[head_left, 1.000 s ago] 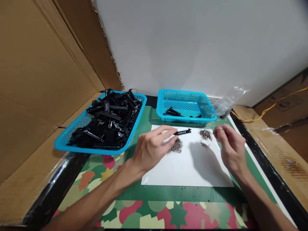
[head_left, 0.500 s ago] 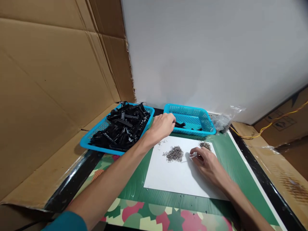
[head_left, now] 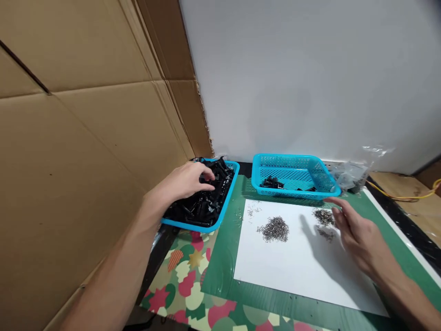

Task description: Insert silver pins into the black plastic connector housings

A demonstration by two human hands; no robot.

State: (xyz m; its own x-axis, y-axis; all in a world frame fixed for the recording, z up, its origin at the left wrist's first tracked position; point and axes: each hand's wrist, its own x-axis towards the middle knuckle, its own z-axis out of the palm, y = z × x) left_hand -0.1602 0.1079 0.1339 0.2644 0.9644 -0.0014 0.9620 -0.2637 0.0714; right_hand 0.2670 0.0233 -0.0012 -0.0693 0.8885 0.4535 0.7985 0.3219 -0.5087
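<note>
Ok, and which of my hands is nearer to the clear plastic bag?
Right. Your right hand is in front of the clear plastic bag, at the right edge of the white sheet; your left hand is far left, over the fuller blue basket.

Left hand obscures the far-left section of the left basket and some black parts. Metal bits: individually too small to identify. Cable: cropped, right edge.

The green table top carries a blue basket left, a second basket far, clear bag far right, white paper nearer.
</note>
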